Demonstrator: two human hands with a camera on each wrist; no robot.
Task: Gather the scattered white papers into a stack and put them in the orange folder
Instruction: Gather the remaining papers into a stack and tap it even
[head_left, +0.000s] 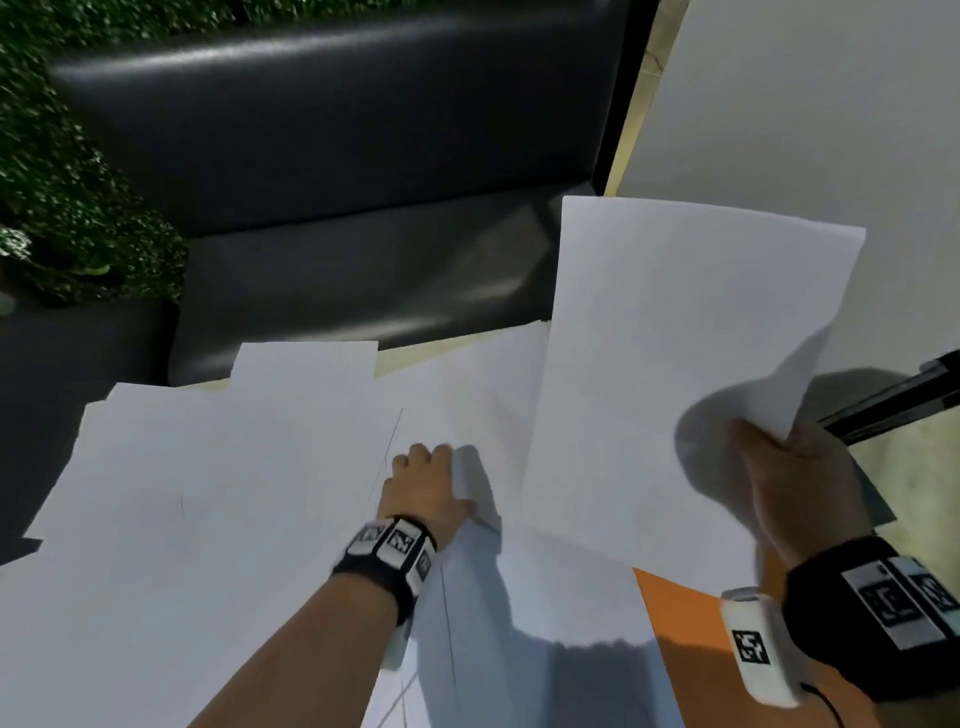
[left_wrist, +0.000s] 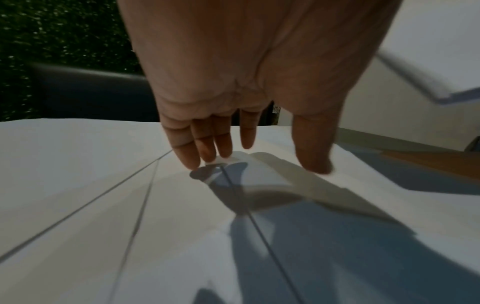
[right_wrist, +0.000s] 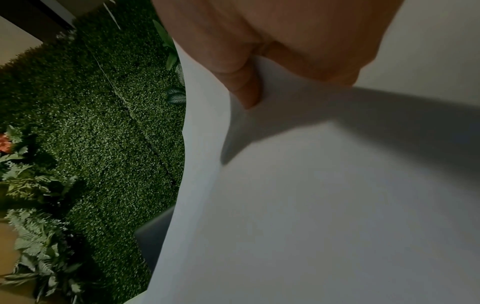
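Several white papers lie overlapping across the table. My left hand reaches down onto them. Its fingertips and thumb pinch one sheet, which humps up between them. My right hand grips the lower corner of a raised bunch of white sheets, thumb on top, above the table's right side. The orange folder lies flat at the near right, mostly hidden under papers and my right wrist.
A black sofa stands just beyond the table's far edge. A green hedge wall with ferns is at the left. A white wall rises on the right, and a dark bar juts in at the right edge.
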